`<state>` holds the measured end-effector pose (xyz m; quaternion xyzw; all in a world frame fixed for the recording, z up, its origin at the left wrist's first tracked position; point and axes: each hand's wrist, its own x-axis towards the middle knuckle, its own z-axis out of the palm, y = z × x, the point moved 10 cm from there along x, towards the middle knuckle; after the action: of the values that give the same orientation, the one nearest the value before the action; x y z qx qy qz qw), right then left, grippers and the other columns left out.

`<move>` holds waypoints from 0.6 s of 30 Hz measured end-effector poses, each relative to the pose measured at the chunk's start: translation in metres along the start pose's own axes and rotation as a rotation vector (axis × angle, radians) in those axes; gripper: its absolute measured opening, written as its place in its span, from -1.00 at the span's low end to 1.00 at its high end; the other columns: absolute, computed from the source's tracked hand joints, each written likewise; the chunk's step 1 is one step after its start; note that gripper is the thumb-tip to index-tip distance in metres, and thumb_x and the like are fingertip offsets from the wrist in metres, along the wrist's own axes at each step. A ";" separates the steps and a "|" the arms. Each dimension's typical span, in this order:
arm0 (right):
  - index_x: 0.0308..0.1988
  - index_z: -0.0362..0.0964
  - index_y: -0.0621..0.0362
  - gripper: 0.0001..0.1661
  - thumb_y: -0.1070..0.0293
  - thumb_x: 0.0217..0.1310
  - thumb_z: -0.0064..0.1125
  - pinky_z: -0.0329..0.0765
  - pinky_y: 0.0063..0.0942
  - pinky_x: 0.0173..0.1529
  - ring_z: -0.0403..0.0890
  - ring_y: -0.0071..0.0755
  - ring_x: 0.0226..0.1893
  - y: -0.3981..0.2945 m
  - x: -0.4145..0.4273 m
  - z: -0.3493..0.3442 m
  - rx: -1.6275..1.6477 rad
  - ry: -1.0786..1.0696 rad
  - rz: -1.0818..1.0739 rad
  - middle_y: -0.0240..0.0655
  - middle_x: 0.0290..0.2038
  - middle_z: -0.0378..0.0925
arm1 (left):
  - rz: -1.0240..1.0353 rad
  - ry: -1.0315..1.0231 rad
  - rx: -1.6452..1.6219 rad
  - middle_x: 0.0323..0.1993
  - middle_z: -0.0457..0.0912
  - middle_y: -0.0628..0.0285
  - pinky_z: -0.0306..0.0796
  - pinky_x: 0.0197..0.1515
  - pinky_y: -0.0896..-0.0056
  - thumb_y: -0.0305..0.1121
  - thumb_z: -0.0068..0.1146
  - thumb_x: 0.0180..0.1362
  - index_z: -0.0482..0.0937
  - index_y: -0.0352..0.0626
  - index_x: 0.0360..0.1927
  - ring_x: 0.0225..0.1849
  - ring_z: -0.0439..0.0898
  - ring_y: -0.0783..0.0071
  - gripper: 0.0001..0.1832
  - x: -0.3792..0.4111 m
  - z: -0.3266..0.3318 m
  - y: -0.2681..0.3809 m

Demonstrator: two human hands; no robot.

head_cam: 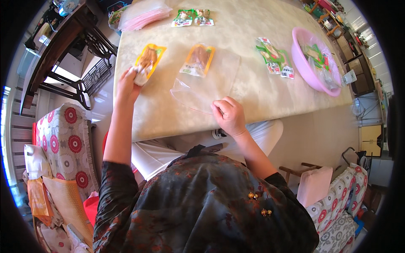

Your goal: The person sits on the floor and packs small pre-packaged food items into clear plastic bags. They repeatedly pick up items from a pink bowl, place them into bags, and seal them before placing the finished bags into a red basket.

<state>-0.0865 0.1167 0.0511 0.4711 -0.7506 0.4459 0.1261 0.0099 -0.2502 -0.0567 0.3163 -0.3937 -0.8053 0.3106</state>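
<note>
My left hand [128, 85] grips the lower end of a yellow-edged food packet [148, 61] above the table's left side. My right hand [229, 114], its fingers curled, pinches the edge of a clear plastic bag [205, 91] that lies at the near side of the table. A second yellow-edged packet [198, 60] lies at the bag's far left part; whether it is inside or under the film, I cannot tell. Green-edged packets [275, 58] lie farther right, overlapping.
A pink plastic basin [295, 50] with green packets in clear film stands at the table's right. Two green packets [193, 17] and a stack of clear bags [144, 15] lie at the far side. The near table edge [177, 134] runs above my lap.
</note>
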 end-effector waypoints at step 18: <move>-0.29 0.57 0.11 -0.83 0.57 0.03 0.21 0.49 -0.35 -0.40 0.55 -0.18 -0.46 0.006 0.003 -0.019 0.114 0.137 0.092 -0.28 -0.45 0.50 | -0.316 -0.319 0.155 -0.06 0.57 0.02 0.56 -0.10 0.33 -0.48 -0.12 0.30 0.34 -0.36 0.19 -0.11 0.63 0.32 -0.61 -0.214 0.096 -0.061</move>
<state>-0.0972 0.1309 0.0605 0.4111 -0.7344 0.5243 0.1293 0.0524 -0.0172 -0.0041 0.2656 -0.4441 -0.8510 0.0891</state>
